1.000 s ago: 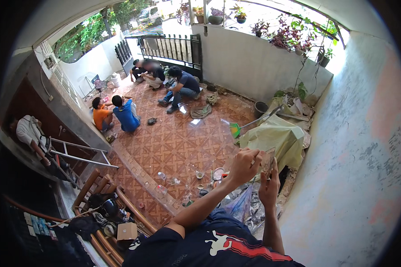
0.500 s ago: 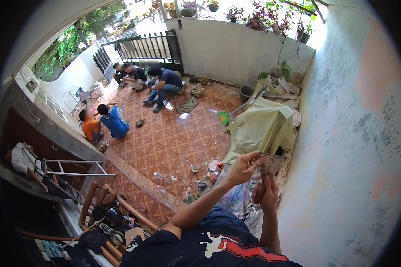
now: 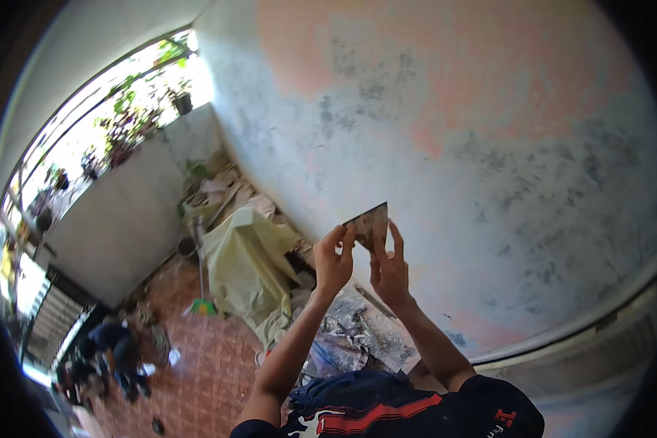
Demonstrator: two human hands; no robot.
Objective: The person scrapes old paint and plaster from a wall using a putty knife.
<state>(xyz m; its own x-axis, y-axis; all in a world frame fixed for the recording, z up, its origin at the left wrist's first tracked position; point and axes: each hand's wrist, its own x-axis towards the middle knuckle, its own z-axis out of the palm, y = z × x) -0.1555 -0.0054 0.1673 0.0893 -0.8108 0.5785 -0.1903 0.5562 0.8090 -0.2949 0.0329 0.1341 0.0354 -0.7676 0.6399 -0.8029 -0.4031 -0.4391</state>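
Note:
A putty knife [image 3: 372, 222] with a wide, stained metal blade is raised between my two hands in front of the patchy wall [image 3: 431, 212]. My left hand [image 3: 333, 264] pinches the left corner of the blade between thumb and fingers. From the other side, my right hand [image 3: 391, 273] holds the tool at its narrow lower part, with some fingers stretched up along the blade. The handle is mostly hidden behind the right hand. Faded pink areas and dark grey smudges mark the wall's pale surface.
A yellowish sheet [image 3: 244, 255] covers a heap by the wall's foot. Below my arms lies stained plastic sheeting [image 3: 336, 343]. A green broom [image 3: 203, 306] rests on the tiled floor [image 3: 190, 365]. Several people [image 3: 113, 347] crouch at the lower left. Potted plants [image 3: 182, 101] line the low wall.
My view has swung right toward the wall, and both hands with the putty knife are now before it. The right hand's fingers have moved from a grip lower down up along the blade.

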